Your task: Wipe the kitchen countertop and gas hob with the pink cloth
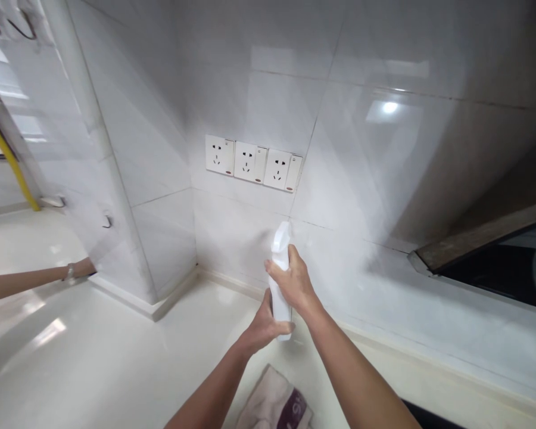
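A white plastic spray bottle [279,298] stands upright in front of the tiled wall, its nozzle tilted towards the tiles. My right hand [291,280] wraps its neck, and my left hand [264,325] grips the lower body. A fine haze hangs in the air by the wall. A folded beige cloth with dark print [272,402] lies on the white counter [116,357] just below my hands. Another person's forearm with a wristband [40,279] reaches in from the left, its hand partly hidden at the wall corner.
Three white wall sockets [250,162] sit in a row above the bottle. A tiled pillar [116,179] juts out at left, with a yellow pole [11,167] beyond it. A dark glass panel with a brown edge [495,262] stands at the right.
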Tool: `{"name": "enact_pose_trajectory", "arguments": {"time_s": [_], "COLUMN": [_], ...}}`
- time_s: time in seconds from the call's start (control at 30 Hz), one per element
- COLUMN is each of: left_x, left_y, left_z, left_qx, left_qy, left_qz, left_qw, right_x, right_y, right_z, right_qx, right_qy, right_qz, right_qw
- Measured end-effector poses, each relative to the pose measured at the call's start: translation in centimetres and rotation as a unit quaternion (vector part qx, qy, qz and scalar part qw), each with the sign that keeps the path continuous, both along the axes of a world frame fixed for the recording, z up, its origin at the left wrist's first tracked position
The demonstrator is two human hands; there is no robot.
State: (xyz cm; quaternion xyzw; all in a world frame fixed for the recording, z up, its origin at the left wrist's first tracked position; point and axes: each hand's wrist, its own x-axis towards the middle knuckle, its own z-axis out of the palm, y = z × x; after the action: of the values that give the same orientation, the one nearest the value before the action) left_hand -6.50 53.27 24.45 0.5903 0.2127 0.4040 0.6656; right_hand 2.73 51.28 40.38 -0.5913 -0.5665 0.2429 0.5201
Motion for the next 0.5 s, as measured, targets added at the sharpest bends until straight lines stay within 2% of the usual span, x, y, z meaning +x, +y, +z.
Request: {"name": "enact_pose_trajectory", "arguments": {"time_s": [0.17, 0.3, 0.5], "left_x": [-0.6, -2.5, -6.6], "left_y": [-1.9, -4.9, -8.4], "left_z": [-1.5, -3.6, -6.9], "left_qx": [-0.008, -0.003, 0.031], "left_qy": [-0.003, 0.021, 0.100], "left_qz": [0.013, 0.027, 0.101], "left_qw": [1.000, 0.999, 0.989], "right_x": [-0.5, -1.4, -3.8], "right_y": [-1.4, -3.6, -7.1], "right_z": [-1.6, -4.9, -9.8], "right_qx": [-0.026, -0.072, -0.100], "right_qy": [0.016, 0.071, 0.154], "right_qz": [0.026, 0.066, 0.127], "right_qw": [0.999, 0.993, 0.975]}}
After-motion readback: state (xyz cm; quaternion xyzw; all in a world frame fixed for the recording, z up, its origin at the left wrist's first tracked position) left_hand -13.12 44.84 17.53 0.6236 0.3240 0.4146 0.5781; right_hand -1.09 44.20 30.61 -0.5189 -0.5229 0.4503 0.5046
